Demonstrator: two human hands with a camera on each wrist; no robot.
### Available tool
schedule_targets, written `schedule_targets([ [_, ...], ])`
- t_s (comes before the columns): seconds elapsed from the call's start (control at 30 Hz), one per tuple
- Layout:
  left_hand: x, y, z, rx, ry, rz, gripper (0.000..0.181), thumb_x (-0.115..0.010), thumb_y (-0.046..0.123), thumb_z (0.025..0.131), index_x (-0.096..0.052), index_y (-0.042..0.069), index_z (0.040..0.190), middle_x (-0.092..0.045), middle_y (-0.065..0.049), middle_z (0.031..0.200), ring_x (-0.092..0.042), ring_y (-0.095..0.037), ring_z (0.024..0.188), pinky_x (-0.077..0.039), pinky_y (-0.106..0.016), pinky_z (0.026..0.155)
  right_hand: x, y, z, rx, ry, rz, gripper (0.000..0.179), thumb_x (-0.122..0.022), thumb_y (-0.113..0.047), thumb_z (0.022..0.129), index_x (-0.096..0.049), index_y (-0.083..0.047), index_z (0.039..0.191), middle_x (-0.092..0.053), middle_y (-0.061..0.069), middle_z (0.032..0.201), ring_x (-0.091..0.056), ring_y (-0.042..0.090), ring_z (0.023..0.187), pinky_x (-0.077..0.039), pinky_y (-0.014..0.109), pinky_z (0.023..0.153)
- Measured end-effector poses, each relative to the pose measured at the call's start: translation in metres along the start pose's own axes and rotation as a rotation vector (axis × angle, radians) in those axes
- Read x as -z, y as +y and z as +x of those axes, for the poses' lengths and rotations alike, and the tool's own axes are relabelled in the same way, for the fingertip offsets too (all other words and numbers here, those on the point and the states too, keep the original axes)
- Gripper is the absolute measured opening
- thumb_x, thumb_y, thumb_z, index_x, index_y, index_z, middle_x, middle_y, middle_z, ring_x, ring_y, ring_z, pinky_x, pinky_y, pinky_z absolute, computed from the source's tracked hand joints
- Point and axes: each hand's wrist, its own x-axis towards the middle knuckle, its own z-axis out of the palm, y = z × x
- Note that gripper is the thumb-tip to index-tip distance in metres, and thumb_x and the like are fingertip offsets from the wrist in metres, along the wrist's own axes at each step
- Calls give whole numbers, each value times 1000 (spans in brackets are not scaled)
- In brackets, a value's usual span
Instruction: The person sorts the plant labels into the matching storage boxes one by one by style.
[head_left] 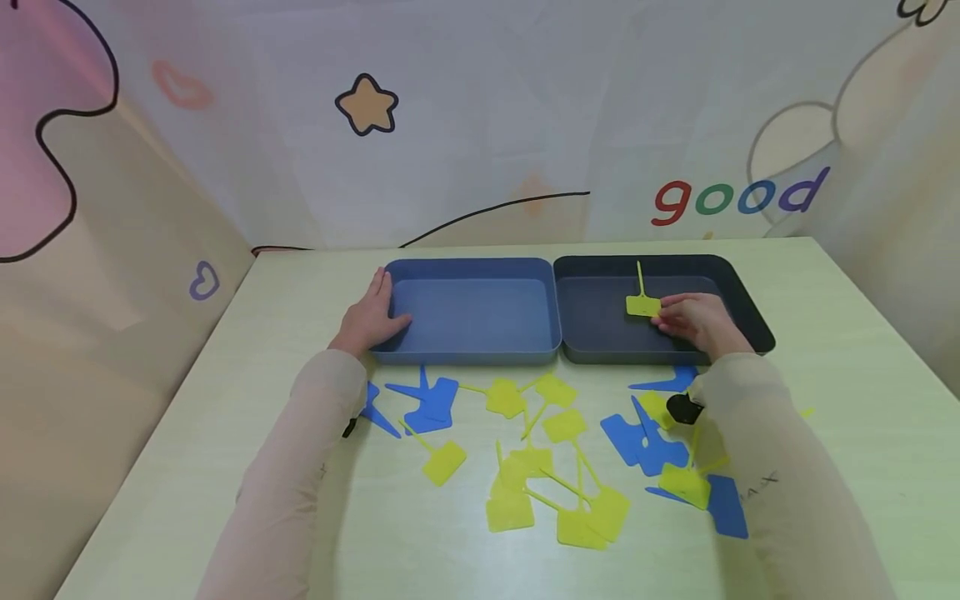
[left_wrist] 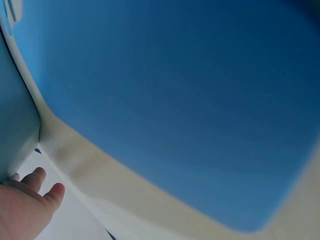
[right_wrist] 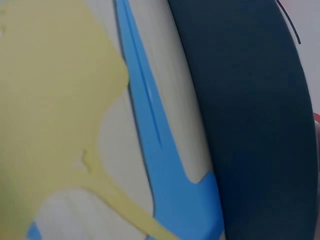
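My right hand [head_left: 701,321] pinches a yellow plant label [head_left: 642,306] by the edge of its flat head, over the dark tray [head_left: 596,325]; the label's stem points away toward the back wall. At the left end of the blue tray [head_left: 480,312] lies my left hand [head_left: 367,321], fingers extended along the rim and thumb over the inside. In the left wrist view, the fingertips of that left hand [left_wrist: 25,210] show beside the tray's side. The right wrist view shows the dark tray's outer wall [right_wrist: 250,125], with the held label out of sight.
Several yellow plant labels [head_left: 510,512] lie scattered in front of the trays. Blue plant labels [head_left: 435,404] lie at the left, and more blue ones [head_left: 663,454] lie near my right forearm, some overlapping yellow ones. A printed cloth [head_left: 480,125] hangs behind the table.
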Motion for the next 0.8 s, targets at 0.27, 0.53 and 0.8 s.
schedule_targets([
  [0.27, 0, 0, -1, 2, -8, -9, 83, -47, 39, 86, 2, -1, 141, 10, -14, 149, -12, -30, 136, -32, -48, 100, -4, -3, 3, -124, 122, 80, 12, -51, -1, 85, -51, -6, 96, -56, -1, 58, -62, 9, 55, -52, 20, 63],
  [0.53, 0, -1, 1, 1, -9, -17, 84, -47, 39, 86, 3, 0, 141, 10, -13, 149, -11, -29, 136, -33, -47, 100, -7, -5, 4, -153, 168, 121, 52, -52, 2, 83, -37, -2, 132, -54, 1, 58, -61, 9, 51, -52, 21, 62],
  [0.8, 1, 0, -1, -1, -1, -19, 84, -49, 37, 86, 2, -1, 141, 9, -14, 149, -12, -30, 136, -31, -46, 101, -6, -7, 4, -194, 157, 68, 60, -52, 0, 83, -27, -3, 138, -53, 1, 63, -61, 9, 51, -52, 20, 62],
])
